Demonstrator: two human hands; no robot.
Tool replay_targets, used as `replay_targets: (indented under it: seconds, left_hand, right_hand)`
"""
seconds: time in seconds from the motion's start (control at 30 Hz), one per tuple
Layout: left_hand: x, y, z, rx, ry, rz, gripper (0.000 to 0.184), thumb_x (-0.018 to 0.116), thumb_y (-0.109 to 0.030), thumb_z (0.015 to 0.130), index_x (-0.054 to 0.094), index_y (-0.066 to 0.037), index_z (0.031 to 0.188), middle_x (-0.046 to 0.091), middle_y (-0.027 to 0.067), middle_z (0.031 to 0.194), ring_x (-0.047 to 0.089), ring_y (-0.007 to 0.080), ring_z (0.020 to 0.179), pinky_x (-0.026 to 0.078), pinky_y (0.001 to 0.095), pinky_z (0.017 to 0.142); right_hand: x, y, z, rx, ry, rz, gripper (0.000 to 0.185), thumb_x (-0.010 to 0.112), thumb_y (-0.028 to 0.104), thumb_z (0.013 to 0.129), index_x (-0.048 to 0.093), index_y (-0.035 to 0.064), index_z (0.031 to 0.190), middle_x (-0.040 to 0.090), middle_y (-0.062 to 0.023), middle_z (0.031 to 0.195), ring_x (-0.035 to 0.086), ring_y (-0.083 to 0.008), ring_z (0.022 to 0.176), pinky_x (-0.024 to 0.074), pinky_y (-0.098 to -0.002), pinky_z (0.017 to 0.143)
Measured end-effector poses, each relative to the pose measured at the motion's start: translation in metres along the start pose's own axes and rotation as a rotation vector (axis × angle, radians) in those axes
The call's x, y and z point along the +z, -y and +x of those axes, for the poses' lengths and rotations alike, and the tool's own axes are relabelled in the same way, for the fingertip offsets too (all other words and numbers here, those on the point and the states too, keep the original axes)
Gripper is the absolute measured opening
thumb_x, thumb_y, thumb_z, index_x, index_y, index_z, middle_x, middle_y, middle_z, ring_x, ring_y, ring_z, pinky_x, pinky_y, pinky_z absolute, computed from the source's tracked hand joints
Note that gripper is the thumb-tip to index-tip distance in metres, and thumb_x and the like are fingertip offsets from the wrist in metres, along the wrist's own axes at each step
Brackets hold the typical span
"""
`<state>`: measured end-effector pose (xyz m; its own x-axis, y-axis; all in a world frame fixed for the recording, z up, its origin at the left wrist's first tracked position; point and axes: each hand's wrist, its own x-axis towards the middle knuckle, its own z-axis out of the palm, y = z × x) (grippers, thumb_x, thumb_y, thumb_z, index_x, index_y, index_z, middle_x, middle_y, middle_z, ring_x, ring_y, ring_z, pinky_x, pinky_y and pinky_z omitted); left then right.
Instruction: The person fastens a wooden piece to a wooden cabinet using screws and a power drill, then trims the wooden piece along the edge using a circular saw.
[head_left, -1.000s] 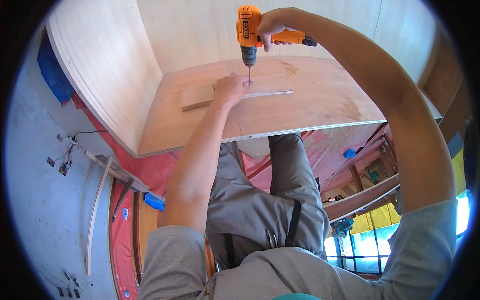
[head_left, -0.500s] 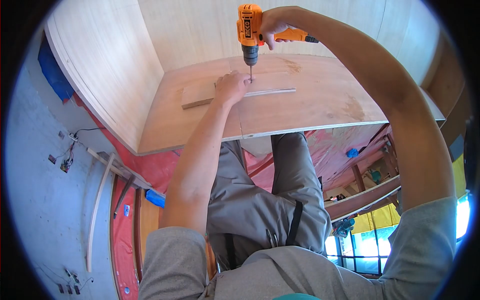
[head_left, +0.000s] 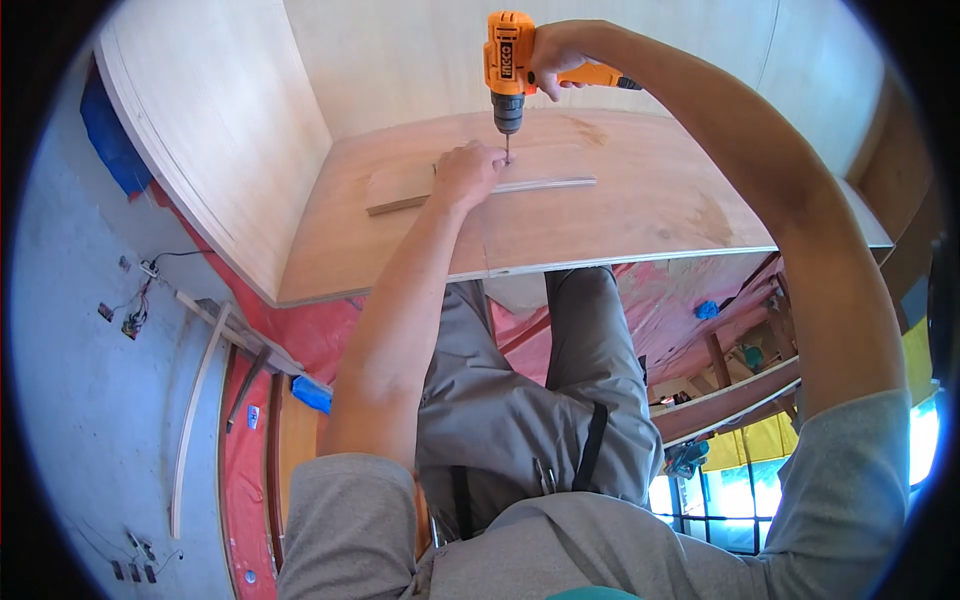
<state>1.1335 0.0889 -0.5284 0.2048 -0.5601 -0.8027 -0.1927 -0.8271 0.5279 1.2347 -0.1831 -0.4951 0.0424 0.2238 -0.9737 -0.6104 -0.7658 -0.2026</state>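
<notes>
My right hand is closed around the handle of an orange cordless drill, held upright with its chuck pointing down. Its long thin bit reaches down to the fingertips of my left hand. Those fingers are pinched together at the bit's lower end; whatever they hold there is too small to make out. My left hand rests on a flat plywood piece, which lies on a larger plywood panel.
Pale wooden panels stand at the left and behind. Below the plywood panel's front edge are my legs and red sheeting. A grey wall with loose wires is at the left, and a window at lower right.
The view has shifted slightly, so everything sits a little to the right. Drill and left hand keep the same position against the plywood piece, with the drill perhaps slightly lower.
</notes>
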Motion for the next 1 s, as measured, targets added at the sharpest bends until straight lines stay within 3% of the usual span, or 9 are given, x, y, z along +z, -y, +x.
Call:
replay_targets:
  seconds: [0.27,0.33,0.4,0.53,0.73,0.8,0.83,0.93,1.0]
  left_hand:
    - [0.005,0.007,0.008,0.004,0.004,-0.004,0.026,0.061,-0.025,0.105,0.08,-0.019,0.121,0.079,0.0108,0.119,0.074,0.0342,0.11,0.058,0.048,0.095]
    - [0.002,0.012,0.011,-0.003,0.039,-0.011,0.026,0.061,-0.026,0.106,0.079,-0.017,0.123,0.079,0.0113,0.118,0.075,0.0332,0.11,0.058,0.0469,0.095]
    - [-0.003,0.022,0.013,-0.089,0.218,-0.347,0.029,0.061,-0.032,0.106,0.08,-0.018,0.122,0.078,0.0126,0.105,0.075,0.0334,0.101,0.057,0.0454,0.093]
    - [-0.008,0.03,0.015,0.042,0.255,-0.305,0.031,0.064,-0.03,0.107,0.075,-0.012,0.129,0.078,0.013,0.118,0.074,0.0297,0.106,0.057,0.042,0.094]
    - [0.007,0.038,0.011,0.149,0.102,-0.204,0.027,0.065,-0.025,0.105,0.078,-0.006,0.121,0.076,0.0167,0.111,0.072,0.0331,0.105,0.056,0.0425,0.096]
    - [0.011,0.035,-0.001,0.343,-0.223,-0.113,0.027,0.065,-0.025,0.104,0.079,-0.005,0.117,0.072,0.0178,0.113,0.07,0.0362,0.106,0.055,0.044,0.097]
    - [0.009,0.03,-0.004,0.349,-0.221,-0.11,0.027,0.065,-0.025,0.104,0.079,-0.005,0.117,0.072,0.0178,0.113,0.07,0.0362,0.106,0.055,0.044,0.097]
    - [-0.013,0.009,-0.018,0.215,-0.036,-0.099,0.029,0.064,-0.027,0.105,0.078,-0.006,0.117,0.069,0.0167,0.116,0.067,0.0391,0.11,0.054,0.0467,0.099]
    - [-0.036,-0.016,-0.045,0.145,0.203,-0.008,0.054,0.067,-0.048,0.102,0.074,0.001,0.125,0.066,0.022,0.133,0.062,0.0431,0.124,0.051,0.0489,0.107]
  right_hand:
    - [-0.004,-0.01,0.027,-0.046,0.046,-0.077,0.046,0.08,0.006,0.065,0.075,0.0081,0.111,0.069,-0.0088,0.076,0.068,-0.024,0.068,0.0547,-0.0411,0.062]
    - [-0.008,-0.01,0.043,-0.165,0.175,-0.324,0.051,0.088,0.034,0.081,0.08,0.0164,0.129,0.08,-0.0168,0.121,0.075,-0.0301,0.116,0.0595,-0.0462,0.098]
    - [-0.01,-0.011,0.026,-0.135,0.024,-0.367,0.051,0.088,0.033,0.08,0.079,0.0141,0.127,0.08,-0.017,0.119,0.076,-0.0299,0.112,0.0608,-0.0457,0.094]
    - [0.012,-0.003,-0.01,-0.033,-0.383,-0.433,0.048,0.088,0.032,0.079,0.076,0.0033,0.115,0.08,-0.0176,0.11,0.078,-0.0312,0.104,0.063,-0.0447,0.087]
    - [0.025,-0.006,-0.014,-0.025,-0.5,-0.407,0.042,0.081,0.026,0.083,0.071,0.0003,0.115,0.08,-0.0185,0.108,0.078,-0.0342,0.104,0.0634,-0.0457,0.086]
    - [0.024,-0.005,-0.016,-0.012,-0.485,-0.414,0.041,0.08,0.024,0.084,0.071,0.0005,0.116,0.08,-0.0185,0.108,0.078,-0.0338,0.104,0.0633,-0.0456,0.086]
    - [0.024,-0.002,-0.016,-0.012,-0.469,-0.423,0.04,0.079,0.023,0.085,0.071,0.0008,0.117,0.08,-0.0185,0.108,0.078,-0.0334,0.104,0.0633,-0.0455,0.086]
    - [0.021,0.004,-0.017,-0.072,-0.497,-0.474,0.038,0.078,0.022,0.085,0.072,0.0014,0.117,0.08,-0.0183,0.109,0.078,-0.0331,0.105,0.0632,-0.0456,0.086]
    - [0.018,0.008,-0.021,-0.071,-0.476,-0.495,0.039,0.078,0.022,0.085,0.072,0.0011,0.118,0.08,-0.0181,0.11,0.078,-0.0329,0.105,0.0632,-0.0451,0.086]
